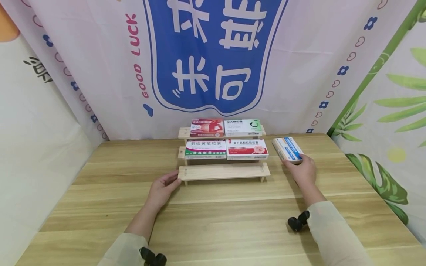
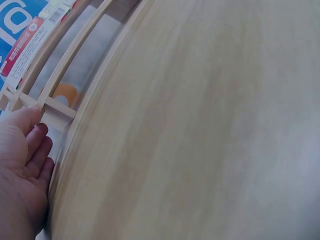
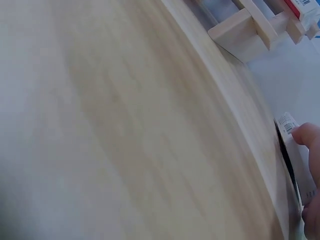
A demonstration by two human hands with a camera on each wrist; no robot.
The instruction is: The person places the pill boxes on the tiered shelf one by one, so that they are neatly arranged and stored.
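Observation:
A three-step wooden display rack (image 1: 224, 172) stands on the table, its lowest step bare. My left hand (image 1: 163, 190) pinches the left end of that step; in the left wrist view the thumb of the left hand (image 2: 22, 165) lies against the wood, with the other fingers below. At the rack's right, my right hand (image 1: 303, 170) grips the near end of a blue, white and orange medicine box (image 1: 288, 149). The right wrist view has the right hand (image 3: 311, 150) at the frame edge, thumb on the white end of the box, whose lower edge looks slightly raised off the table.
On the top step lie a red medicine box (image 1: 207, 128) and a green-and-white one (image 1: 243, 127). The middle step holds a purple-and-green box (image 1: 205, 149) and a red-and-white box (image 1: 247, 148). A printed cloth (image 1: 116, 92) hangs behind the wooden table (image 1: 226, 229).

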